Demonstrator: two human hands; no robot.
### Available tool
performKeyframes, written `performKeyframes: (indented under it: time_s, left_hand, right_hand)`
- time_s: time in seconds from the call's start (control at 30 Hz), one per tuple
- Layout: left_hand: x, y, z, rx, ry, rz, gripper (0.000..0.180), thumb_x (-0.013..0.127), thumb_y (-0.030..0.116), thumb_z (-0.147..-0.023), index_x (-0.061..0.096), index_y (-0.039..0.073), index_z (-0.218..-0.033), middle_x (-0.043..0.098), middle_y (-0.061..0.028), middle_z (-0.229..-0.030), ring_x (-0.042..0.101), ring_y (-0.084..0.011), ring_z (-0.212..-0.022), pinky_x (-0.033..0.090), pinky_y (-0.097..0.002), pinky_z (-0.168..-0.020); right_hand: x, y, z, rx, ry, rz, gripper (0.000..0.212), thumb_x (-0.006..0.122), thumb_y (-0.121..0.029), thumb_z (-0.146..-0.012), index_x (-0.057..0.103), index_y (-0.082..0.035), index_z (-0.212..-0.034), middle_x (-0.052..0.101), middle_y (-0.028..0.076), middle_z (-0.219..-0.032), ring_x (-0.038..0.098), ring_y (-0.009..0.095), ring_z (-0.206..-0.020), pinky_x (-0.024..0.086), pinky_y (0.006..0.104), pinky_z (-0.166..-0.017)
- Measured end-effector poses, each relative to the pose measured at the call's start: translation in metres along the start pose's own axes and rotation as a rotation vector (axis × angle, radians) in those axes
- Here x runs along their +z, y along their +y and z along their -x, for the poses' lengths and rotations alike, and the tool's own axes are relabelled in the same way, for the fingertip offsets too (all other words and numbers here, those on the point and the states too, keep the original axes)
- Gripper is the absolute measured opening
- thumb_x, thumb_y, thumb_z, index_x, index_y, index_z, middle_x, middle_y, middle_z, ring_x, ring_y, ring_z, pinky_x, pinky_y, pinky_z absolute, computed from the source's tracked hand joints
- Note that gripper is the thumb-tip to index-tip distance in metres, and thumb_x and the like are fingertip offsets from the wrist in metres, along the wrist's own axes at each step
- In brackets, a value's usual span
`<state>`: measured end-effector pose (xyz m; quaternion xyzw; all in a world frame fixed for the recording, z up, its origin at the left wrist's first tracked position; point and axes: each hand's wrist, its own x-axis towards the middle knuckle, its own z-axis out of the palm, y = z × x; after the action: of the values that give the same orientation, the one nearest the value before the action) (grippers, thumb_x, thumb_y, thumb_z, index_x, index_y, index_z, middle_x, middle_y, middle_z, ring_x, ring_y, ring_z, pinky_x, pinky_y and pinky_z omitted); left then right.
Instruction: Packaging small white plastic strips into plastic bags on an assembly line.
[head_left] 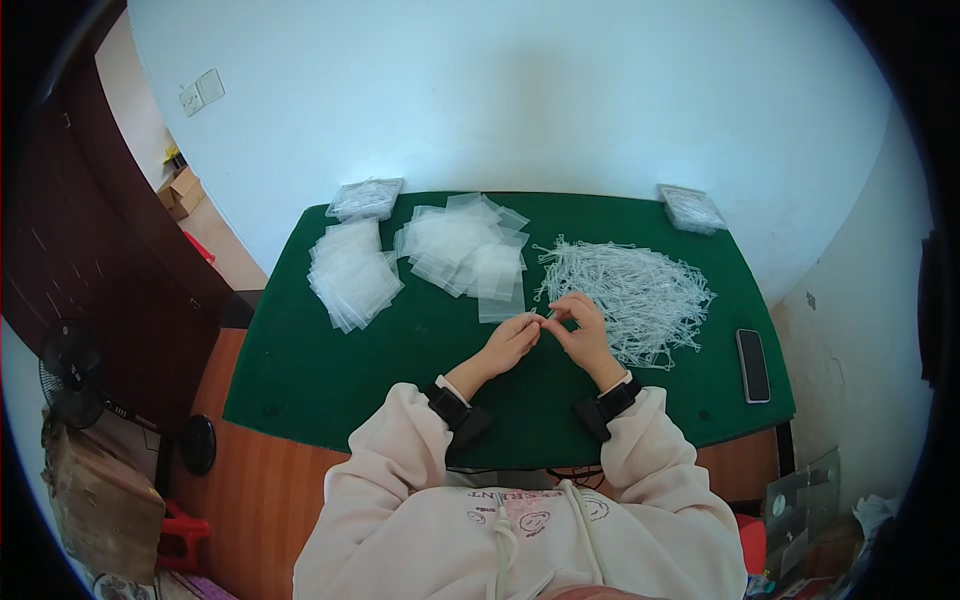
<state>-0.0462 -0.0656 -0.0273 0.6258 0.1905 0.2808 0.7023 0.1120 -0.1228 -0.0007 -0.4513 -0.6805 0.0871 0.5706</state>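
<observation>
My left hand [510,345] and my right hand [584,336] meet above the middle of the green-topped table. The fingertips of both are pinched close together around something thin and small, too fine to make out. Right beside my right hand spreads a large heap of thin, clear-looking sticks with small loops at their ends [630,295]. Just beyond my left hand lies a loose pile of clear plastic bags [465,245], its nearest bag close to my fingertips. Another fanned stack of clear bags [350,280] lies farther left.
Clear packs stand at the table's far left corner [366,199] and far right corner [692,209]. A phone [753,366] lies near the right edge of the green table [300,380]. Behind is a pale wall [620,100]; a fan [72,370] and cardboard box [100,500] stand left.
</observation>
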Motion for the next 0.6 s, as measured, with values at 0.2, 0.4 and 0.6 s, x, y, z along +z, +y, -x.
performKeyframes:
  time_s: [0.2, 0.4, 0.6]
  left_hand:
    - [-0.003, -0.002, -0.005, 0.074, 0.019, -0.067, 0.022, 0.042, 0.017, -0.092, 0.049, 0.004, -0.107, 0.042, 0.0022, -0.070, 0.040, -0.0061, -0.061, 0.036, -0.0195, -0.055]
    - [-0.001, 0.000, -0.005, 0.071, 0.093, 0.101, 0.015, 0.041, 0.015, -0.091, 0.048, 0.004, -0.099, 0.042, 0.0017, -0.070, 0.040, -0.0073, -0.063, 0.037, -0.0207, -0.057]
    - [-0.002, 0.003, -0.004, 0.088, 0.069, 0.062, 0.014, 0.042, 0.019, -0.092, 0.049, 0.006, -0.094, 0.043, 0.0019, -0.067, 0.041, -0.0075, -0.059, 0.037, -0.0207, -0.056]
  right_hand:
    - [-0.012, 0.023, 0.001, 0.068, 0.100, 0.412, 0.019, 0.064, -0.005, -0.070, 0.059, -0.004, -0.088, 0.055, 0.008, -0.084, 0.055, 0.024, -0.083, 0.044, 0.0339, -0.070]
    - [-0.015, 0.032, 0.009, 0.230, -0.142, 0.837, 0.021, 0.064, -0.013, -0.070, 0.061, -0.008, -0.089, 0.055, 0.008, -0.088, 0.050, 0.027, -0.092, 0.039, 0.0410, -0.077]
    - [-0.017, 0.030, 0.008, 0.292, -0.239, 0.928, 0.022, 0.064, -0.015, -0.067, 0.061, -0.010, -0.089, 0.053, 0.008, -0.092, 0.049, 0.026, -0.090, 0.038, 0.0401, -0.075]
